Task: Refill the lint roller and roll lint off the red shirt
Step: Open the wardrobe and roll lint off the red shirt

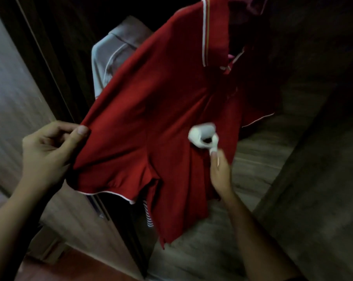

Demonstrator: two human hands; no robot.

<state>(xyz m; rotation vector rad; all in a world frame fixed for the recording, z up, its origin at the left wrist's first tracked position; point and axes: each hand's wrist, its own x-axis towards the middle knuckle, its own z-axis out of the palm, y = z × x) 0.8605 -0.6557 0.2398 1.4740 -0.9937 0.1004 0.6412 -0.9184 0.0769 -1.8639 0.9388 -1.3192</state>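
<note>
A red polo shirt (161, 94) with white trim hangs in front of me inside an open wardrobe. My left hand (48, 151) pinches the edge of its sleeve and pulls the cloth taut to the left. My right hand (220, 171) grips the handle of a white lint roller (202, 136), whose roll lies against the shirt's front near the middle. The roller and right hand are blurred by motion.
A grey shirt (110, 57) hangs behind the red one. A striped garment (148, 218) shows below the red sleeve. The wardrobe door (19, 88) stands at the left, and a wooden shelf (262, 147) lies behind the shirt at the right.
</note>
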